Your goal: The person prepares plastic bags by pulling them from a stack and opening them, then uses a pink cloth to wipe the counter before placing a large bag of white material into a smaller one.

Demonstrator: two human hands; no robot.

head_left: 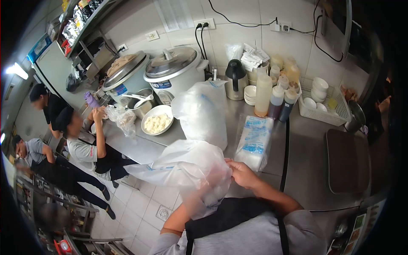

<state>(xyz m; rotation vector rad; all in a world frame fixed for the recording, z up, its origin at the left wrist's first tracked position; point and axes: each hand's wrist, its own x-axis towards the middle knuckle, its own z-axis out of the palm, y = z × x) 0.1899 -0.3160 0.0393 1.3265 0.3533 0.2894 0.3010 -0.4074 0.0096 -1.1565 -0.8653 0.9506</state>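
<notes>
— Plastic bag (187,165), big and translucent white with a bit of blue print, is held up in front of the person's chest, above the near edge of the steel tabletop (314,178).

— Which hand has it?

— The right hand (243,173) pinches its right edge, grip clenched on the film. The left hand is behind the bag; only the forearm shows below it, so I cannot tell what its grip is doing.

— What lies close by?

— A flat pack of bags (255,142) with blue print lies on the tabletop just beyond the right hand. A second puffed-up clear bag (204,111) stands behind it, near a bowl of white rice (157,123).

— And further back?

— Two large rice cookers (172,70) against the tiled wall, a dark jug (235,78), a cluster of squeeze bottles (276,100), and a white basket (340,114) with small bowls. A dark tray (348,161) rests on the right part of the tabletop.

— Anyone else there?

— A co-worker (85,144) at the far left end has hands on another clear bag (121,119); two more people stand beyond.
</notes>
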